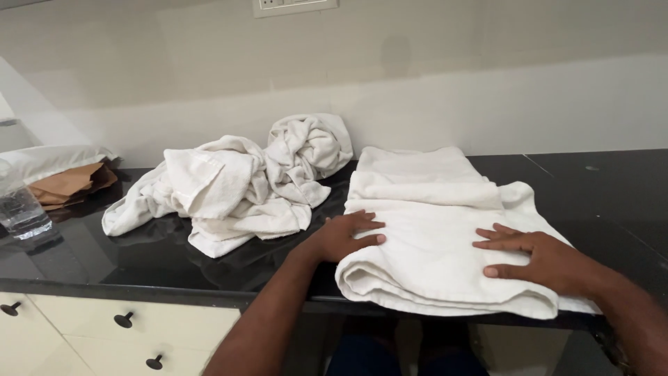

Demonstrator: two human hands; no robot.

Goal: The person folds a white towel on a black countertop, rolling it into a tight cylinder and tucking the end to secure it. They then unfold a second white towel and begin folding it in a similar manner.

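Observation:
A folded white towel (431,251) lies at the front edge of the black counter (605,195). My left hand (346,237) rests flat on the towel's left edge, fingers spread. Over on the towel's right side lies my right hand (539,259), palm down and fingers apart. Neither hand grips anything. A second folded white towel (417,174) sits just behind the first, touching it.
A heap of crumpled white towels (236,184) lies left of centre. At the far left are a clear glass (22,212), brown paper (66,184) and a white pillow-like item (49,159). Cream drawers with dark knobs (124,320) sit below. A wall socket (294,7) is above.

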